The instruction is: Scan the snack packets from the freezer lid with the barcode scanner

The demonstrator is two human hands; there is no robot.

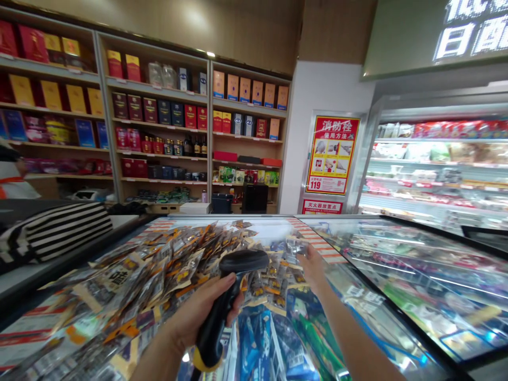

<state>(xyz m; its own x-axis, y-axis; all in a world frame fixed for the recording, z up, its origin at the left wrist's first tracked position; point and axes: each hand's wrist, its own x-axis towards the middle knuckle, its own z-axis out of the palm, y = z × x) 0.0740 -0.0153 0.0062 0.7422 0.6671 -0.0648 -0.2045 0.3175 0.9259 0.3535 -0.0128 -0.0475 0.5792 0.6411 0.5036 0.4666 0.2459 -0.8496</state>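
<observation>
My left hand is wrapped round the handle of a black barcode scanner with a yellow end, held above an open chest freezer. Farther out, my right hand reaches in, its fingers closed at the edge of a small clear plastic packet; blur hides the packet's contents. Many brown-and-orange packets lie heaped to the left of the scanner and beneath it. Blue bags and green bags lie below and between my forearms.
A sliding glass lid covers the right side of the freezer. A black-and-white striped bag rests at the left edge. Shelves of boxed goods line the back wall, and a lit refrigerated display stands at the right. Part of a person shows at far left.
</observation>
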